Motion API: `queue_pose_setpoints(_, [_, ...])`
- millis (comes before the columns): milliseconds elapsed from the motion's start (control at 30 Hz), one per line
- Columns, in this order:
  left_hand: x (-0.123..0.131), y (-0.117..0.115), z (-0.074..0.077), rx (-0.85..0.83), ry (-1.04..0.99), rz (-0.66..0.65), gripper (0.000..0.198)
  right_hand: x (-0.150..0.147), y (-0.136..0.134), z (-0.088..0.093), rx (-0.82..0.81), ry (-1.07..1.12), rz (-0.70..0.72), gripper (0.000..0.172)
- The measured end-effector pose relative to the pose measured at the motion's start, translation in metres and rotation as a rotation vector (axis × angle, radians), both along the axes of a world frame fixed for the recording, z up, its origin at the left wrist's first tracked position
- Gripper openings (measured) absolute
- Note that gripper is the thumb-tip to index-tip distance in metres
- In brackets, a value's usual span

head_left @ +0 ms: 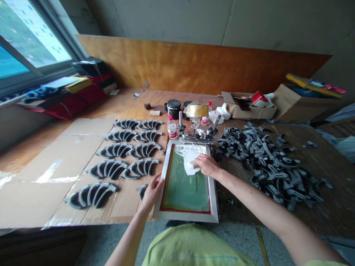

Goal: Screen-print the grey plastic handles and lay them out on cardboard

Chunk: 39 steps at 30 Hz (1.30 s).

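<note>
A screen printing frame (pixel 213 199) with a silver metal rim and green mesh lies in front of me, clamped at its far end to a metal hinge fixture (pixel 196 138). My left hand (pixel 153 190) is closed at the frame's left rim. In my right hand (pixel 207 165) is a small pale squeegee (pixel 193 164), pressed on the mesh; the fingers partly hide it. White ink (pixel 188 153) is smeared over the far part of the mesh around it. Just left of my left hand, a grey curved part (pixel 141 190) shows partly.
Rows of grey curved parts (pixel 93 195) lie on cardboard (pixel 36 195) at left. A loose heap of similar parts (pixel 266 159) covers the right side. Behind the frame stand a bottle (pixel 172 129), a black tub (pixel 174 109) and a tape roll (pixel 197 110). Open boxes (pixel 252 111) sit farther back.
</note>
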State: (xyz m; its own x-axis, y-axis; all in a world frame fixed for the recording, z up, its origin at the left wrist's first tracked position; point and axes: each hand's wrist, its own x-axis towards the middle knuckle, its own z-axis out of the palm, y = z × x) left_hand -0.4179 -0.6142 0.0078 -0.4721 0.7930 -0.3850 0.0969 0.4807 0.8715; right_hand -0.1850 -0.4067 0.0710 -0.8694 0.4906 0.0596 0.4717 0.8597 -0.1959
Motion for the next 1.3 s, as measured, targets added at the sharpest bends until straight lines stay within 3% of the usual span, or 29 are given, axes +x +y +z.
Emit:
queue_pose_setpoints(167, [0.001,0.000,-0.003,-0.003,0.006,0.012,0.073,0.020,0.002,0.014,-0.059,-0.006,0.157,0.029])
queue_pose_setpoints(267, [0.000,0.000,-0.004,0.003,0.016,0.014,0.072,0.009,0.011,0.015,-0.065,0.066,0.073,0.023])
queue_pose_setpoints(367, [-0.001,0.000,-0.004,0.013,-0.005,0.023,0.073,0.001,0.002,-0.001,0.016,0.175,-0.023,0.025])
queue_pose_setpoints(467, [-0.002,0.000,-0.004,0.030,-0.024,0.037,0.073,0.010,-0.015,-0.014,0.043,0.202,0.041,0.029])
queue_pose_setpoints(567, [-0.001,0.000,-0.003,0.033,-0.031,0.051,0.072,0.021,-0.016,-0.010,-0.003,0.213,0.102,0.024])
queue_pose_setpoints(633, [0.000,0.000,0.003,0.028,-0.046,0.045,0.072,0.016,-0.003,0.000,-0.052,0.243,0.063,0.017])
queue_pose_setpoints(667, [0.000,0.000,0.009,0.025,-0.057,0.038,0.073,0.010,0.005,0.006,-0.070,0.263,0.017,0.020])
queue_pose_setpoints(733, [-0.001,0.001,0.026,0.025,-0.100,0.024,0.078,-0.007,0.025,0.018,-0.084,0.279,-0.092,0.042])
queue_pose_setpoints(833, [-0.006,0.003,0.062,0.049,-0.165,0.035,0.084,-0.025,0.051,0.032,-0.047,0.227,-0.238,0.068])
queue_pose_setpoints(967, [-0.015,0.021,0.108,0.173,-0.130,0.056,0.061,-0.004,0.076,0.036,0.094,0.345,-0.428,0.062])
queue_pose_setpoints(1033, [-0.017,0.039,0.127,0.330,-0.179,0.075,0.056,0.021,0.079,0.025,0.090,0.427,-0.550,0.047])
queue_pose_setpoints(1133, [-0.016,0.073,0.153,0.554,-0.247,0.119,0.048,0.051,0.062,-0.010,-0.021,0.415,-0.666,0.027])
queue_pose_setpoints(1233, [-0.016,0.101,0.172,0.599,-0.254,0.147,0.043,0.059,0.030,-0.048,-0.106,0.355,-0.520,0.023])
queue_pose_setpoints(1300, [-0.016,0.108,0.175,0.624,-0.252,0.177,0.044,0.053,0.012,-0.064,-0.116,0.300,-0.361,0.028])
